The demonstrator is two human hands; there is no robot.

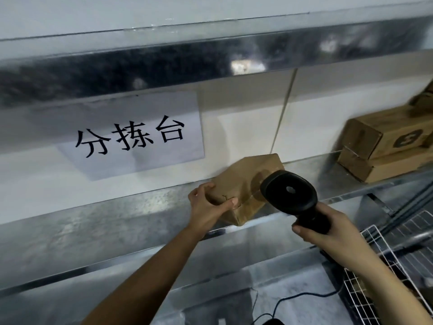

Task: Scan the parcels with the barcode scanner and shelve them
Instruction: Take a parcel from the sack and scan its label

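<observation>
Nearest to me, at the lower right, I see a white wire-mesh basket and a thin black cable trailing over the grey metal surface below the hands.

My right hand has its fingers curled round the grip of the black handheld barcode scanner. The scanner head is raised, its flat face with 1 small round spot turned toward me, and it overlaps the right end of the parcel (I cannot tell whether the 2 touch).

My left hand grips the small brown cardboard parcel at its left end, thumb laid along the near face and fingers wrapped over the far edge. The parcel is tilted, its lower corner over the front edge of the galvanised steel shelf; I cannot tell whether it rests there or is held clear.

Farther back on the same shelf, well apart to the right, 2 brown cardboard boxes lie stacked, the upper 1 bearing a dark round mark.

On the wall behind, left of the parcel, hangs a white paper sign with 3 black characters. Above it runs a reflective metal shelf beam.
</observation>
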